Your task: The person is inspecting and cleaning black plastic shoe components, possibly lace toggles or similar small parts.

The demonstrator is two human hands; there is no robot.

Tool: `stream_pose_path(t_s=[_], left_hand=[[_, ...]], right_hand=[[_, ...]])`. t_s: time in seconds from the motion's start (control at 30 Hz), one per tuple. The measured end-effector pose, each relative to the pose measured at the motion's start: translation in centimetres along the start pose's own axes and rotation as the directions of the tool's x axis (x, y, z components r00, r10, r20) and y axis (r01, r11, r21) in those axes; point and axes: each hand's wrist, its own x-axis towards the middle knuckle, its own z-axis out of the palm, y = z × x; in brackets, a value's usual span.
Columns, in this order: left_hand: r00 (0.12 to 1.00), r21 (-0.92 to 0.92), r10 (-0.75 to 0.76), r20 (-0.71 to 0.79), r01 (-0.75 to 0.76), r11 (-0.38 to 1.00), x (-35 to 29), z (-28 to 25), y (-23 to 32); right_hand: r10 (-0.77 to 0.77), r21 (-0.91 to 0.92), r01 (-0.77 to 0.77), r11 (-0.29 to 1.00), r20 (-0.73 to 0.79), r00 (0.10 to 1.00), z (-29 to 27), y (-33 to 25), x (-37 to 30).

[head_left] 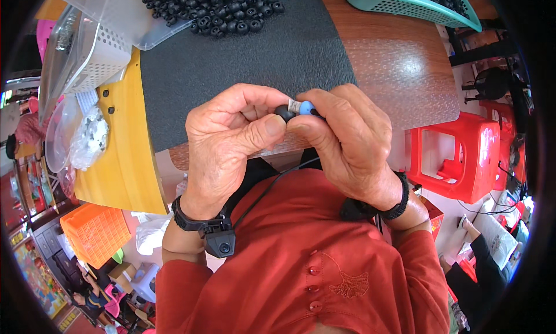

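Close together above the near edge of the dark mat (243, 68), both my hands are pinched around small parts. My left hand (220, 131) grips a rounded black piece (282, 112) between thumb and forefinger. In the fingers of my right hand (356, 131) is a small blue rounded piece (306, 107) with a dark end. A short pale, clear-looking bit (293, 106) sits between the black and blue pieces, and they appear to touch or be joined there. The fingers partly cover them. Many similar black ring-like parts (226, 13) lie heaped at the mat's far end.
A teal basket (399, 4) of black parts stands at the far right of the wooden table (399, 62). White perforated baskets (104, 53) and a plastic bag (90, 138) are at left. A red stool (463, 154) stands right, an orange crate (95, 232) lower left.
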Motion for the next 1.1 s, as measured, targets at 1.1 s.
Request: stream_pose_path(t_s=[1.1], left_hand=[[0.998, 0.111, 0.064, -0.001, -0.064, 0.992, 1.7, 1.6, -1.7]], right_hand=[[0.034, -0.001, -0.034, 0.999, -0.095, 0.995, -0.4, 2.1, -1.5]])
